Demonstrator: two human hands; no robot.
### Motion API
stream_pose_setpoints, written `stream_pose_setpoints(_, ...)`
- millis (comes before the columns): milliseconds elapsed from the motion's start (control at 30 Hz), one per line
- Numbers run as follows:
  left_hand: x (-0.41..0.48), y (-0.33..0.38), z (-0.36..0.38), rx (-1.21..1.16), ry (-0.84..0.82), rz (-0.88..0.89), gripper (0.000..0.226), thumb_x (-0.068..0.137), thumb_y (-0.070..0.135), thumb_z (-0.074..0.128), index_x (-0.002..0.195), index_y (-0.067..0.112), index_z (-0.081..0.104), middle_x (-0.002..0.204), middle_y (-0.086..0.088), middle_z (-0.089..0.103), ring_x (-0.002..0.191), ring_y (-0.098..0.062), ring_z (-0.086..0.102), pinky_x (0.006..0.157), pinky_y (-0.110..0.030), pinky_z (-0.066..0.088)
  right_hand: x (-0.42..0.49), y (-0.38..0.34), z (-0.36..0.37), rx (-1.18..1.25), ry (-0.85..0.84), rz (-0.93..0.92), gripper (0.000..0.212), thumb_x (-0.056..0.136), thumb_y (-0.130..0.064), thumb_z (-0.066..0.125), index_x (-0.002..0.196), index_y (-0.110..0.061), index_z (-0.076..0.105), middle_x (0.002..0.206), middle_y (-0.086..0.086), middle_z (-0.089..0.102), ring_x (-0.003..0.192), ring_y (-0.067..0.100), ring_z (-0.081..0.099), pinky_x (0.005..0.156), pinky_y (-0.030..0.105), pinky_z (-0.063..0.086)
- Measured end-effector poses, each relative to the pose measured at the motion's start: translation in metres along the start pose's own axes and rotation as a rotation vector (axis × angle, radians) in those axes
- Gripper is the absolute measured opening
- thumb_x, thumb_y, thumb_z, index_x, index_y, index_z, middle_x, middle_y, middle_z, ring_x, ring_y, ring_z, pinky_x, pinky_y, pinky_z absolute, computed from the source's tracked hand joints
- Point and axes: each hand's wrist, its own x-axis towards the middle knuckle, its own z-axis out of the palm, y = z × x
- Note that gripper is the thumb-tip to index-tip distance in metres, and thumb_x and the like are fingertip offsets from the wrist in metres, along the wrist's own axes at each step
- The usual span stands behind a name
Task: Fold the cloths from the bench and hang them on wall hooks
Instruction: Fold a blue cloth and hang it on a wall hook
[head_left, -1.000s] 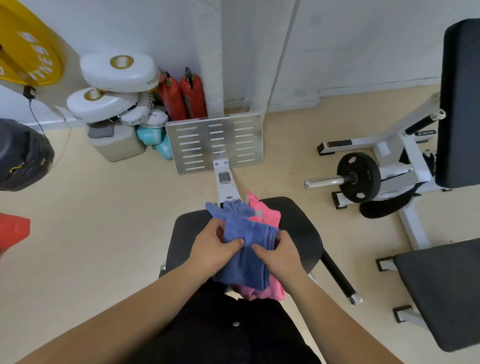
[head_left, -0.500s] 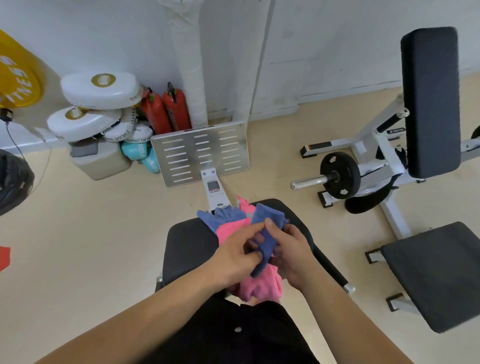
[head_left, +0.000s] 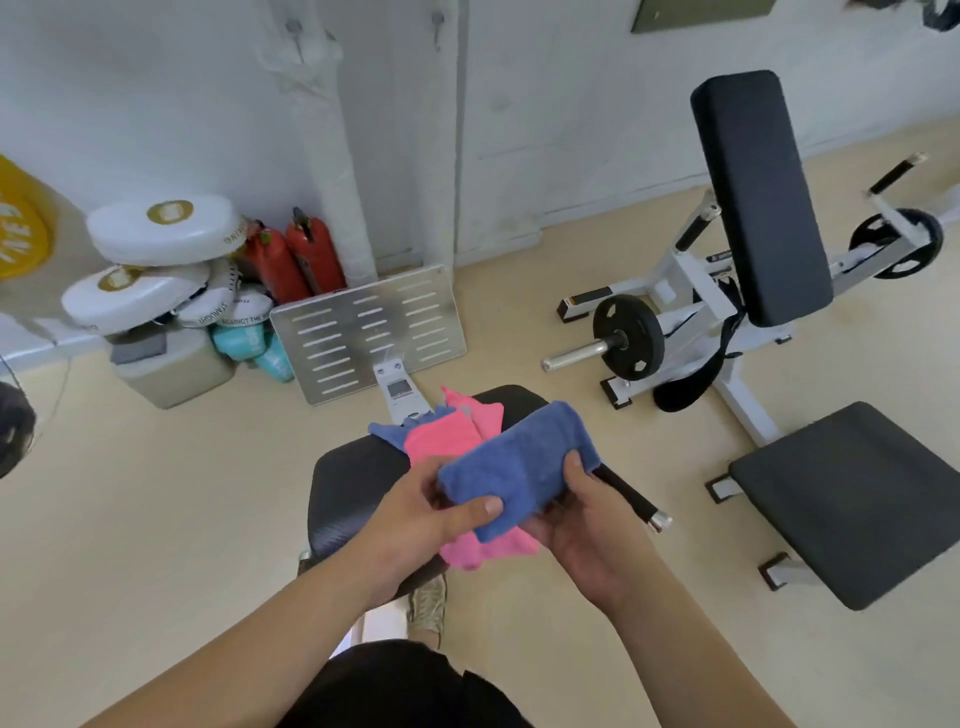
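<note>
Over the black worktop (head_left: 353, 488), the left hand (head_left: 415, 519) and right hand (head_left: 587, 525) pinch the folded blue cloth (head_left: 519, 467). Best keep its edges lined up and grip tight.

Single head-worn view, forward and downward

folded cloth (head_left: 519, 467) above bench (head_left: 353, 493) | cloth pile (head_left: 441, 441) on bench | wall hooks (head_left: 294, 27) behind bench

place: gym | weight plate (head_left: 628, 336) | padded bench (head_left: 761, 195)
</note>
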Motion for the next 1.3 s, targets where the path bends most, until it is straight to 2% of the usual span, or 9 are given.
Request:
stream_pose_setpoints(167, -0.039, -0.023, 0.015, 0.129, 0.172, 0.119, 0.035, 0.081, 0.002, 0.083, 0.111, 0.013, 0.069, 0.102, -0.015, 0.075, 0.084, -0.013, 0.071, 0.071, -0.021, 0.060, -0.030, 0.033, -0.035, -0.286, 0.041, 0.011, 0.047, 0.104, -0.039, 0.055, 0.141, -0.010, 0.053, 0.128, 0.013, 0.071, 0.115, 0.032, 0.071, 0.098, 0.055, 0.057)
stream_pose_setpoints(267, -0.062, -0.028, 0.013, 0.219, 0.149, 0.145, 0.040, 0.079, -0.001, 0.084, 0.112, 0.014, 0.068, 0.098, -0.005, 0.078, 0.084, -0.008, 0.074, 0.071, -0.018, 0.058, -0.056, 0.045, -0.055, -0.593, 0.141, -0.113, 0.076, 0.093, -0.025, 0.075, 0.156, -0.028, 0.033, 0.140, -0.004, 0.056, 0.123, 0.017, 0.062, 0.100, 0.044, 0.055)
stream_pose_setpoints(433, -0.099, -0.021, -0.002, 0.382, -0.037, 0.213, 0.041, 0.083, -0.009, 0.076, 0.117, 0.013, 0.069, 0.099, 0.002, 0.076, 0.083, -0.006, 0.069, 0.068, -0.019, 0.054, -0.084, 0.027, -0.050, -1.302, -0.226, -0.393, 0.082, 0.079, -0.009, 0.082, 0.137, -0.052, 0.043, 0.141, -0.033, 0.041, 0.127, -0.027, 0.035, 0.106, 0.010, 0.037)
stream_pose_setpoints(533, -0.116, -0.011, -0.025, 0.412, -0.034, 0.257, 0.043, 0.086, -0.008, 0.072, 0.120, 0.019, 0.068, 0.104, 0.005, 0.076, 0.089, -0.007, 0.070, 0.075, -0.020, 0.055, -0.092, 0.022, -0.016, -1.503, -0.298, -0.272, 0.061, 0.075, -0.028, 0.083, 0.123, -0.053, 0.055, 0.122, -0.029, 0.061, 0.114, -0.016, 0.054, 0.091, 0.013, 0.050)
stream_pose_setpoints(633, -0.124, 0.007, -0.065, 0.450, 0.031, 0.317, 0.045, 0.089, -0.001, 0.070, 0.125, 0.025, 0.065, 0.114, 0.006, 0.075, 0.106, -0.009, 0.070, 0.091, -0.023, 0.055, -0.090, 0.022, 0.033, -1.522, -0.323, -0.241, 0.041, 0.070, -0.038, 0.083, 0.106, -0.041, 0.063, 0.102, -0.013, 0.070, 0.095, 0.005, 0.067, 0.082, 0.030, 0.060)
stream_pose_setpoints(733, -0.122, 0.033, -0.113, 0.462, 0.096, 0.361, 0.047, 0.092, 0.002, 0.069, 0.128, 0.032, 0.062, 0.116, 0.012, 0.073, 0.111, -0.006, 0.068, 0.095, -0.022, 0.055, -0.080, 0.022, 0.090, -1.478, -0.367, -0.237, 0.043, 0.068, -0.032, 0.087, 0.102, -0.037, 0.061, 0.100, -0.008, 0.071, 0.090, 0.010, 0.071, 0.073, 0.025, 0.061)
stream_pose_setpoints(900, -0.091, 0.084, -0.206, 0.438, 0.127, 0.351, 0.039, 0.088, 0.004, 0.075, 0.119, 0.025, 0.064, 0.106, 0.005, 0.078, 0.097, -0.012, 0.074, 0.080, -0.025, 0.061, -0.039, 0.035, 0.181, -1.360, -0.206, -0.417, 0.048, 0.070, -0.019, 0.088, 0.109, -0.030, 0.062, 0.101, -0.004, 0.072, 0.086, 0.000, 0.070, 0.069, 0.015, 0.058)
stream_pose_setpoints(1000, -0.064, 0.122, -0.265, 0.412, 0.139, 0.347, 0.030, 0.088, 0.009, 0.077, 0.112, 0.024, 0.067, 0.098, 0.003, 0.080, 0.088, -0.015, 0.076, 0.070, -0.020, 0.060, -0.015, 0.041, 0.237, -1.071, -0.059, -0.524, 0.050, 0.078, -0.008, 0.085, 0.117, -0.026, 0.060, 0.108, 0.003, 0.073, 0.089, 0.015, 0.075, 0.075, 0.031, 0.065)
stream_pose_setpoints(1300, -0.002, 0.278, -0.411, 0.507, 0.208, 0.417, 0.040, 0.079, 0.030, 0.084, 0.115, 0.035, 0.067, 0.096, 0.004, 0.075, 0.088, -0.015, 0.074, 0.084, -0.036, 0.063, 0.055, 0.004, 0.432, -1.010, 0.120, -0.743, 0.048, 0.084, -0.028, 0.081, 0.121, -0.045, 0.056, 0.104, -0.002, 0.071, 0.080, 0.021, 0.075, 0.077, 0.039, 0.063)
